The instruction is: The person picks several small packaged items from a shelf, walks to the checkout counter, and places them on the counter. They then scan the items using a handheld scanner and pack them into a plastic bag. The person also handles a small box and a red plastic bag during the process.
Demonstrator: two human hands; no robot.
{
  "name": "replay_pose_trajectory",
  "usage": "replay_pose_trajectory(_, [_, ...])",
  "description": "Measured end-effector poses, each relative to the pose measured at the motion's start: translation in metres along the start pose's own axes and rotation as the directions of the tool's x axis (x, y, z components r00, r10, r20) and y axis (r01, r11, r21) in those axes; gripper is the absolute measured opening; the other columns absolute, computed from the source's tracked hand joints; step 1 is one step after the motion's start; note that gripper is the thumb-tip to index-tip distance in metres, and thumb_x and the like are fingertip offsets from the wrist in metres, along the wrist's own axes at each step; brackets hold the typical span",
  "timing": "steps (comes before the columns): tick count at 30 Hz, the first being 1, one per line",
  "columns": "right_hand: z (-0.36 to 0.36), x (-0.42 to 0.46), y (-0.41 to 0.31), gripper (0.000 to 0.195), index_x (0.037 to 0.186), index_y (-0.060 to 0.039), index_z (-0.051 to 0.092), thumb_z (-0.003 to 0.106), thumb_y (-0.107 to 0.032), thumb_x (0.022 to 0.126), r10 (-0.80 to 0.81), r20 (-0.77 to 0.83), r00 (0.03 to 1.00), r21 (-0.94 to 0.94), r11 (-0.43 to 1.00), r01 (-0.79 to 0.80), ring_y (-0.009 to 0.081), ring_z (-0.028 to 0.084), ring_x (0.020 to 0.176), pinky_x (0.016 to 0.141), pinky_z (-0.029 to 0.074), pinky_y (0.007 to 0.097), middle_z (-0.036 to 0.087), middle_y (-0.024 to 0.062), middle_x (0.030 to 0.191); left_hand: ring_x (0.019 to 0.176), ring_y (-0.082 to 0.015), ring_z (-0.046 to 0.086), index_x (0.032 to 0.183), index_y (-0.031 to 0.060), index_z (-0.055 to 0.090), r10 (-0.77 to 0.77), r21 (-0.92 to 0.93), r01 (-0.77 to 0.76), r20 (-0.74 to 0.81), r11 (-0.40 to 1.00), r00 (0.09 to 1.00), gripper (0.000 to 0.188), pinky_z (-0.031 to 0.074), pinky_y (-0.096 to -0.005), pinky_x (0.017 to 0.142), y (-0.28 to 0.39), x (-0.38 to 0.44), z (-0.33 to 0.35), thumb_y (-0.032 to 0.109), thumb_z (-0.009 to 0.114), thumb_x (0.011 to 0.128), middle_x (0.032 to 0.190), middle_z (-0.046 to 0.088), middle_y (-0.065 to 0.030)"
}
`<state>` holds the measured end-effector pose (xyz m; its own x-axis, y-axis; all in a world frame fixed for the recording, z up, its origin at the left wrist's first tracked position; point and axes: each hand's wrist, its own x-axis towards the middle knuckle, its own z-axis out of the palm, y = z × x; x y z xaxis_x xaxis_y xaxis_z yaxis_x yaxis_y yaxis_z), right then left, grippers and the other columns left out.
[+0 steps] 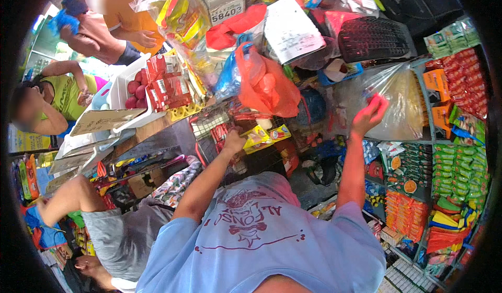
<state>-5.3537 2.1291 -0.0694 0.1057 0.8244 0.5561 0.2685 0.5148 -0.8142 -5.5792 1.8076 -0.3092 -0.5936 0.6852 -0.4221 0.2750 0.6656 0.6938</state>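
Observation:
My left hand (234, 142) is over a red-rimmed wire basket (200, 151), its fingers curled beside red sachets (220, 133). A short strip of yellow sachets (267, 137) extends right from the thumb side and appears pinched there; the fingertips are partly hidden. My right hand (370, 114) is raised at the right, fingers drawn together at a clear plastic bag (404, 108) with yellowish contents. The bag's folds fan out from the fingertips. An orange-red plastic bag (268, 83) hangs just beyond the basket.
A wooden counter (147, 132) carries a white tub (133, 67) and red packets (166, 85). Hanging sachets (459, 171) line the right side. A black crate (374, 38) stands ahead. One person (125, 222) is close at left; others (66, 96) are across the counter.

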Motion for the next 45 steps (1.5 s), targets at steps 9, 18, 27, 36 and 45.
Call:
replay_pose_trajectory(9, [-0.032,-0.267,0.119,0.012,0.1,-0.0027,0.062,0.053,-0.01,0.096,0.386,0.786,0.482,-0.338,0.922,-0.188,0.0137,0.062,0.075,0.065,0.049,0.0289,0.065,0.0051,0.086,0.131,-0.0374,0.043,0.113,-0.0006,0.068,0.144,0.623,-0.289,0.273,0.727,0.951,0.042,0.048,-0.0433,0.101,0.04,0.03,-0.036,0.019,0.07,0.075,0.144,0.041,-0.0198])
replay_pose_trajectory(18, [-0.02,-0.299,0.099,0.017,0.101,-0.0038,0.063,0.063,-0.019,0.094,0.485,0.851,0.204,-0.359,0.819,-0.447,0.0135,0.063,0.074,0.068,0.053,0.0312,0.067,0.0042,0.091,0.118,-0.0331,0.058,0.108,-0.0021,0.069,0.036,0.642,-0.408,0.51,0.649,0.86,0.038,0.051,-0.0443,0.095,0.028,0.068,0.009,0.026,0.066,0.082,0.13,0.057,-0.0212])
replay_pose_trajectory(27, [0.046,-0.277,0.025,0.032,0.112,-0.0047,0.062,0.068,-0.03,0.092,0.615,0.762,0.204,-0.057,0.377,-0.924,0.0155,0.065,0.086,0.082,0.05,0.0299,0.068,0.0024,0.091,0.095,-0.0406,0.067,0.085,-0.0039,0.067,0.414,0.229,-0.532,0.412,0.815,0.812,0.022,0.054,-0.0483,0.081,0.135,-0.076,-0.027,0.017,0.062,0.083,0.098,0.069,-0.0231])
replay_pose_trajectory(36, [0.018,-0.195,-0.042,0.023,0.093,-0.0096,0.05,0.056,-0.031,0.1,0.766,0.542,0.346,0.262,0.237,-0.935,0.0183,0.06,0.068,0.061,0.051,0.0341,0.058,0.0053,0.075,0.089,-0.0277,0.066,0.107,0.0014,0.066,-0.152,-0.557,0.654,0.69,0.513,0.707,0.064,0.054,-0.0401,0.081,0.087,-0.104,-0.041,0.061,0.043,0.097,0.093,0.068,-0.0148])
replay_pose_trajectory(45, [-0.019,-0.144,-0.111,0.025,0.098,-0.0083,0.058,0.055,-0.033,0.1,0.682,0.664,0.307,0.218,0.216,-0.952,0.0152,0.056,0.066,0.061,0.05,0.0308,0.056,0.0015,0.076,0.111,-0.0211,0.06,0.131,0.008,0.051,0.26,-0.944,0.27,0.314,0.19,0.913,0.034,0.051,-0.0356,0.091,0.199,-0.102,-0.064,0.027,0.051,0.102,0.123,0.06,-0.0117])
